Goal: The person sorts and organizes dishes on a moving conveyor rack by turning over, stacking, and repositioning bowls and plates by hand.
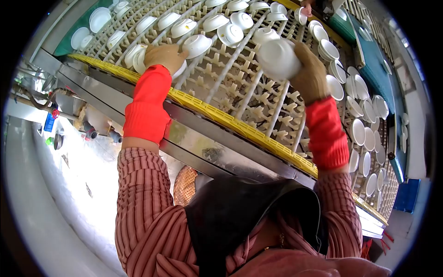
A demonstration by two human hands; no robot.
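Observation:
My left hand (pixel 164 57), in a tan glove with a red cuff, is on white bowls at the near left edge of the pegged conveyor; its fingers are partly hidden among them. My right hand (pixel 311 74), gloved the same way, holds a white bowl (pixel 278 58) by its right side above the pegs. That bowl is blurred. Several upturned bowls rest in rows beyond my hands, among them one (pixel 197 45) just right of my left hand and one with small coloured marks (pixel 230 34).
A yellow edge strip (pixel 240 125) and a metal frame (pixel 207 150) run along the conveyor's near side. More white bowls (pixel 357 131) stand on the right part. Another person's hand (pixel 307 8) is at the top. A blue bin (pixel 407 195) sits at the right.

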